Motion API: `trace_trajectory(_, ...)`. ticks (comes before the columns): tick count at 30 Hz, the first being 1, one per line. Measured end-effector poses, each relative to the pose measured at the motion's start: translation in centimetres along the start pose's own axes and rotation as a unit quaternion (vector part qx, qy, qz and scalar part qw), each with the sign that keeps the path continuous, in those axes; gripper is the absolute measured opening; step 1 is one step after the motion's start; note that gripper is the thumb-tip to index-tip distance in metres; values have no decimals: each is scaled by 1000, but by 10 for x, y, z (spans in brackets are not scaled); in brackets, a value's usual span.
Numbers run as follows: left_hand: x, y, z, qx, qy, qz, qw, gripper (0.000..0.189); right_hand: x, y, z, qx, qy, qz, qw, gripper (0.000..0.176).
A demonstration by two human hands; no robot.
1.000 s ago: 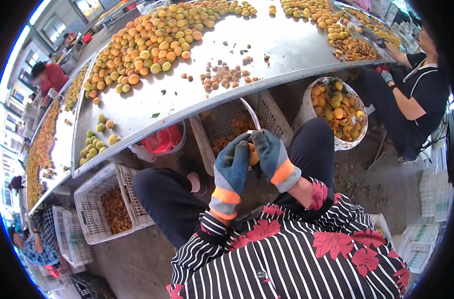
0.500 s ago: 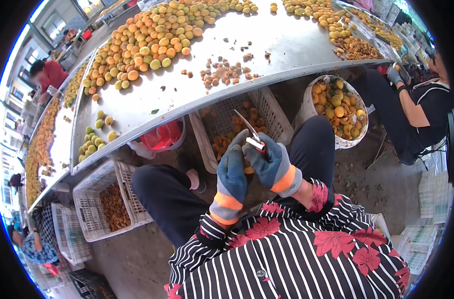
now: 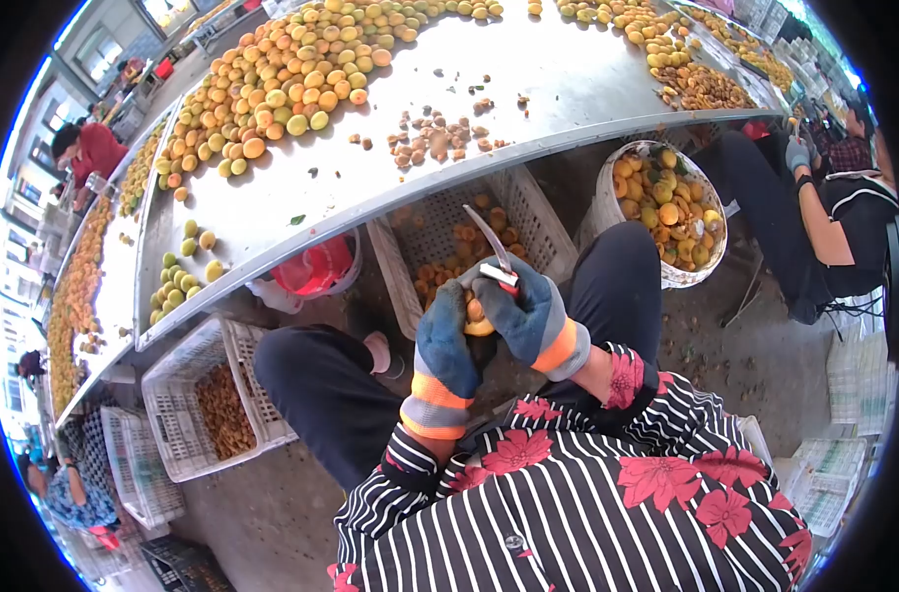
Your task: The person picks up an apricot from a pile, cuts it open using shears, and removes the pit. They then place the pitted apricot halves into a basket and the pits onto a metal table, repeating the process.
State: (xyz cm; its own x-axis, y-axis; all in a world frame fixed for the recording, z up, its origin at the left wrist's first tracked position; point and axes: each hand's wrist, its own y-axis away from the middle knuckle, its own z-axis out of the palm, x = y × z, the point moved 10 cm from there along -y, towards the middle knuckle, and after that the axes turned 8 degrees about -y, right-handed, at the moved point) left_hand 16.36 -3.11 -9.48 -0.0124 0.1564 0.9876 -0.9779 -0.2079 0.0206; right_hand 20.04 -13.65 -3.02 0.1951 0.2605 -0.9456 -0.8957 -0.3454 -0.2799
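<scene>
Your left hand [image 3: 444,340] and right hand [image 3: 528,314], both gloved, meet above the white crate [image 3: 540,225]. Your right fist grips a knife [image 3: 489,237], its handle mostly hidden. Your left fingers wrap an apricot [image 3: 476,318], largely covered between the gloves.

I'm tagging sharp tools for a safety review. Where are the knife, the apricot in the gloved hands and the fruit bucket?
knife [image 3: 489,240], head view, middle of the blade.
apricot [image 3: 476,315], head view, orange flesh showing between the gloves.
bucket [image 3: 603,209], head view, left outer wall.
</scene>
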Motion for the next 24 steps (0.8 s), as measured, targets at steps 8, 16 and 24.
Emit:
trace_trajectory(8, 28, -1, -9, 43, -34, -65, 996, 35, -4, -21, -31, 121, -192, 58, 972, 14)
trace_trajectory(16, 18, 3, 13, -5, 94, -116, 989, 34, -60, -46, -13, 101, -333, -40, 937, 12)
trace_trajectory(24, 21, 8, 21, -12, 152, -137, 979, 34, -53, -32, -6, 121, -316, -77, 938, 5)
